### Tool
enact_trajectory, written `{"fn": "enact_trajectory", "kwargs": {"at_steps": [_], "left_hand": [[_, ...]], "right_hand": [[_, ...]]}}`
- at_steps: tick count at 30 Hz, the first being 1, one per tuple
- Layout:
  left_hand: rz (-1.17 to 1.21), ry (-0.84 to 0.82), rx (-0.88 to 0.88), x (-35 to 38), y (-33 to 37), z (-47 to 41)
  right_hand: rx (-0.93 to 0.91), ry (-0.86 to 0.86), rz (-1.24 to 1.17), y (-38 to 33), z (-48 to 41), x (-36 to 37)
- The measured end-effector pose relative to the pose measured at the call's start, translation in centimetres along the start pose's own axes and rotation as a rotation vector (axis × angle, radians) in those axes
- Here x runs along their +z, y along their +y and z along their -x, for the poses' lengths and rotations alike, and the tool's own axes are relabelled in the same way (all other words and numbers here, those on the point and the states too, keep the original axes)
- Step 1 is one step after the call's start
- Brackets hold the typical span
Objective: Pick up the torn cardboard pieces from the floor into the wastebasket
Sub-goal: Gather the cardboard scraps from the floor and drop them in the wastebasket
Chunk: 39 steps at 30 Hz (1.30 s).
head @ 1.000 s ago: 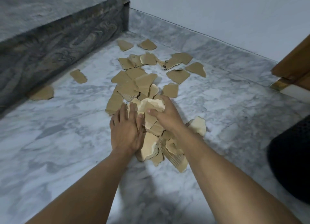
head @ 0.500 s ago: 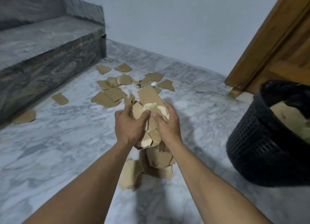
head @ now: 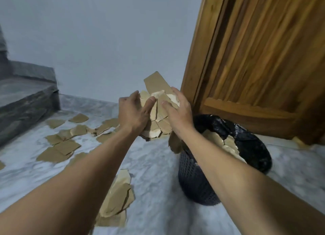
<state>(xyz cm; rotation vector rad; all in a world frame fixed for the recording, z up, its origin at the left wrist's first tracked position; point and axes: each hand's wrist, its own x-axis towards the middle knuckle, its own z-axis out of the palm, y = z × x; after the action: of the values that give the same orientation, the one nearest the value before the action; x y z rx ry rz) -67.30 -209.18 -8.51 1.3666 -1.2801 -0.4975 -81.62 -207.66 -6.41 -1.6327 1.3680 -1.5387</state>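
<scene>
Together, the left hand and right hand clasp a bundle of cardboard pieces, fingers curled round it, just beside the wastebasket

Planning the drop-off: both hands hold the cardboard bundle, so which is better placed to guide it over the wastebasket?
Likely right. The right hand grips the cardboard bundle on the side nearest the wastebasket, whose opening lies just below its wrist; the left hand holds the far side.

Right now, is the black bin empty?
No, torn cardboard pieces lie inside the wastebasket, against its black liner.
</scene>
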Motion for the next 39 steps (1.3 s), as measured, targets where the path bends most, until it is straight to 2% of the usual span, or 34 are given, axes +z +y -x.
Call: {"fn": "enact_trajectory", "kwargs": {"at_steps": [4, 9, 15, 17, 19, 25, 31, 36, 38, 39], "left_hand": [[0.068, -0.048, 0.063, 6.0, 6.3, 0.1], [0.063, -0.159, 0.110, 14.1, 11.3, 2.7], [0.003, -0.362, 0.018, 19.3, 10.6, 5.2], [-0.060, -0.434, 0.032, 19.4, 9.6, 5.5], [-0.148, -0.434, 0.089, 18.6, 9.0, 5.6], [-0.250, -0.240, 0.184, 11.8, 6.5, 5.3], [-0.319, -0.128, 0.150, 3.5, -2.2, 5.4], [-0.542, -0.164, 0.035, -3.9, -13.3, 8.5], [-0.665, -0.201, -0.023, -6.9, -17.3, 10.6], [-0.733, -0.238, -0.065, -8.2, -19.2, 11.6]], "right_hand": [[-0.006, 0.092, 0.037, -1.3, -2.6, -7.8], [0.048, 0.235, 0.118, 1.4, -3.9, -16.4], [0.230, 0.239, 0.275, 5.3, -2.3, -21.6], [0.291, 0.207, 0.313, 6.4, -1.8, -22.4], [0.321, 0.173, 0.317, 6.6, -1.6, -22.6], [0.276, 0.031, 0.382, 3.9, -1.1, -16.9], [-0.050, -0.188, 0.598, 3.5, 1.2, -6.1], [-0.221, -0.379, 0.736, 6.9, 6.5, 2.4], [-0.208, -0.529, 0.752, 8.9, 9.3, 5.1], [-0.142, -0.624, 0.757, 10.1, 10.8, 6.4]]}}
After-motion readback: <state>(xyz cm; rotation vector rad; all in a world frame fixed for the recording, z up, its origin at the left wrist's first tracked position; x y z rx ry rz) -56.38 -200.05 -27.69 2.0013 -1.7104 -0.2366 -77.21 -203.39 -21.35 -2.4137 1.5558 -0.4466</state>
